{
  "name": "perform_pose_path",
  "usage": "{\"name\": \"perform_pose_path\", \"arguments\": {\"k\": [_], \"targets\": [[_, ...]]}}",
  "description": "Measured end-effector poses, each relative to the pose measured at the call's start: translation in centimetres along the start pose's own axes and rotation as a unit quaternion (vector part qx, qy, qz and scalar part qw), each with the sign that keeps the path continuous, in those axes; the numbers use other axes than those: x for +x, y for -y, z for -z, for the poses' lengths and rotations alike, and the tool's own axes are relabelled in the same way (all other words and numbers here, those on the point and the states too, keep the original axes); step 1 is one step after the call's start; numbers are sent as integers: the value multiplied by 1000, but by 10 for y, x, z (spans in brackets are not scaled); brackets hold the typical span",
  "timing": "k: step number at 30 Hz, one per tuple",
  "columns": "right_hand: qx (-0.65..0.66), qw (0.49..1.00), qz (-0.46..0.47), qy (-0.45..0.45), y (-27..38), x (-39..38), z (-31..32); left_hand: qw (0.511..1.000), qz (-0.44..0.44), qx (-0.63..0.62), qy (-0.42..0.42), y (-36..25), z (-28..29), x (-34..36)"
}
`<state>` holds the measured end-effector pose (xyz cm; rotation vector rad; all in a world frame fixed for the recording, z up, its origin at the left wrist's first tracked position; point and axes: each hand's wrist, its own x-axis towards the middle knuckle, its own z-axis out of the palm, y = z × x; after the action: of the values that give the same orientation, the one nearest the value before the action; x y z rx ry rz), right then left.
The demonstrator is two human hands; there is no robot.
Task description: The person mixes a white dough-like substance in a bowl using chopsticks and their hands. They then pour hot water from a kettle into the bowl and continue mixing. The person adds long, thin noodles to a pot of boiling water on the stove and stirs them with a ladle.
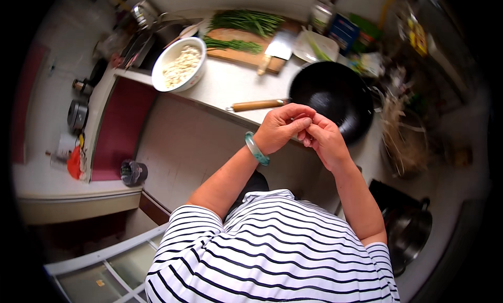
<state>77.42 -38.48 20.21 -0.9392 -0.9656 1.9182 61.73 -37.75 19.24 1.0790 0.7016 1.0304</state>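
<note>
Touching right hand [330, 141], left hand [275, 129] hovers near wok [327, 90].

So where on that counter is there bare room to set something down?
The clearest patch is white counter between the bowl, the cutting board and the wooden handle of the wok. Beyond the wok it is crowded, with a white dish and blue box.
</note>
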Motion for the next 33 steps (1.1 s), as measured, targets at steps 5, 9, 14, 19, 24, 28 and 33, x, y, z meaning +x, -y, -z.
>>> {"name": "perform_pose_path", "arguments": {"k": [5,9,14,19,24,28,33], "targets": [[0,997,-25,74,-12,109,-69,986,-103,4,-130,-24,105,2],[0,993,-43,109,-24,215,-142,963,-142,48,-224,-62,209,10],[66,988,-34,137,-32,337,-227,858,-166,293,-387,-82,373,13],[106,989,-60,86,-57,425,-261,792,-178,409,-417,-110,415,16],[212,964,-121,103,-80,457,-284,747,-261,540,-285,-80,420,46],[271,943,-106,160,-76,454,-284,708,72,550,-437,-48,520,42],[158,980,0,120,-71,462,-286,872,-104,184,-442,-82,458,66]]}}
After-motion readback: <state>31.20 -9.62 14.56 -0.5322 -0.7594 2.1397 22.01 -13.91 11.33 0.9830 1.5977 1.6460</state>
